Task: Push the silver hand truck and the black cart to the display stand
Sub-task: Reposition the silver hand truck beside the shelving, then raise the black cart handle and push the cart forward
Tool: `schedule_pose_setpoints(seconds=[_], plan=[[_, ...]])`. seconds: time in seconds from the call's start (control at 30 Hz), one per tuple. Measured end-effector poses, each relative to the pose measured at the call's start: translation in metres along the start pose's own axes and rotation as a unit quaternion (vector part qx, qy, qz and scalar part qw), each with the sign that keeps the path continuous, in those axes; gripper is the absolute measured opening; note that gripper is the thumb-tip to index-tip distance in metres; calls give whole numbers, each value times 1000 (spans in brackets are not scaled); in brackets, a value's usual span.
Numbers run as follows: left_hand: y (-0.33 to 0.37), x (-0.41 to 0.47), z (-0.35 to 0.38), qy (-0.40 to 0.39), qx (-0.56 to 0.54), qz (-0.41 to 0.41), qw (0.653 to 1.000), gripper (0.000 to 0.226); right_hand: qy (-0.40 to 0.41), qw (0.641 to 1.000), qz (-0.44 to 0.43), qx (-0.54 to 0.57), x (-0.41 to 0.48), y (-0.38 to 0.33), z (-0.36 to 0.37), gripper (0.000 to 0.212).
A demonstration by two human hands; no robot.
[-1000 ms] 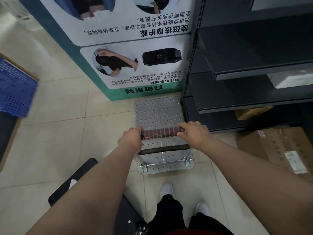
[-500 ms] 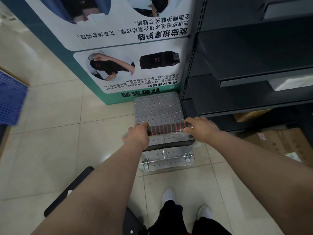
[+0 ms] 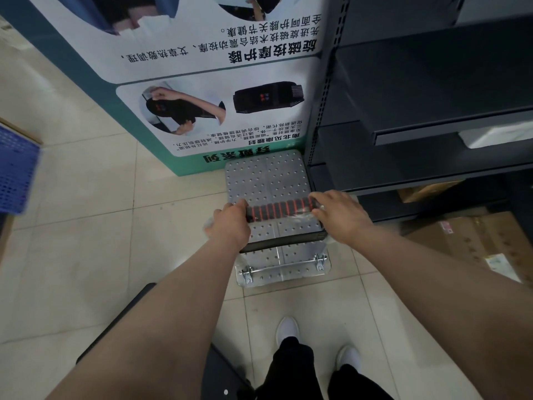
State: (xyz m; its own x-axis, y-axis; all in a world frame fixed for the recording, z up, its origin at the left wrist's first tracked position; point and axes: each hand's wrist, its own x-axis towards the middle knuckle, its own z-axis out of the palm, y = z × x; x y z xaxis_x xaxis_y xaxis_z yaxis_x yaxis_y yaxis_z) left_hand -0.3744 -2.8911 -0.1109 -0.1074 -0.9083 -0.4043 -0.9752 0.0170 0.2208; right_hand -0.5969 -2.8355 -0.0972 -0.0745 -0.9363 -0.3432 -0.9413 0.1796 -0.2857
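The silver hand truck [image 3: 266,180] has a perforated metal deck lying flat on the tiled floor. Its front edge touches the foot of the display stand [image 3: 202,82], a teal-edged panel with printed product pictures. My left hand [image 3: 229,225] and my right hand [image 3: 340,216] grip the two ends of its black-and-red handle [image 3: 281,210]. The black cart [image 3: 135,310] is behind me at the lower left, mostly hidden under my left arm.
Dark metal shelving [image 3: 418,111] stands right of the hand truck, almost touching it. Cardboard boxes [image 3: 476,243] lie on the floor at the right. A blue plastic crate [image 3: 16,174] is at the left edge. My feet in white shoes [image 3: 287,330] are just behind the truck.
The hand truck rolled forward until its deck met the base of the display stand. I stepped after it, and the black cart dropped further back. Both hands kept their grip.
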Motion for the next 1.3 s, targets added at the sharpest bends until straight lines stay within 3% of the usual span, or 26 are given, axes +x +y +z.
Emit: schedule_pose_setpoints(seconds=[0.1,0.23,0.37,0.53,0.73,0.87,1.03,1.3], plan=[[-4,-6,1,-3,-10,7,1000,27,-1,1000,3,-1,-5,-1,3,42],[-6,-26,4,11,-24,9,1000,65,5,999,-16,-30,-21,-1,8,57],[0,-57,6,56,-19,19,998,76,15,999,-42,-15,-41,0,10,62],[15,-105,12,86,-24,-7,996,72,15,995,-100,-14,-80,5,9,60],[34,-203,42,46,-9,-60,997,46,-48,981,-182,-49,-151,24,20,56],[32,-276,68,10,2,-80,997,43,-92,966,-229,-84,-196,27,34,53],[1,-353,77,-7,-25,-168,985,46,-98,932,-320,-140,-241,-9,56,50],[-67,-467,85,43,-47,-301,952,46,-96,868,-453,-180,-310,-94,99,49]])
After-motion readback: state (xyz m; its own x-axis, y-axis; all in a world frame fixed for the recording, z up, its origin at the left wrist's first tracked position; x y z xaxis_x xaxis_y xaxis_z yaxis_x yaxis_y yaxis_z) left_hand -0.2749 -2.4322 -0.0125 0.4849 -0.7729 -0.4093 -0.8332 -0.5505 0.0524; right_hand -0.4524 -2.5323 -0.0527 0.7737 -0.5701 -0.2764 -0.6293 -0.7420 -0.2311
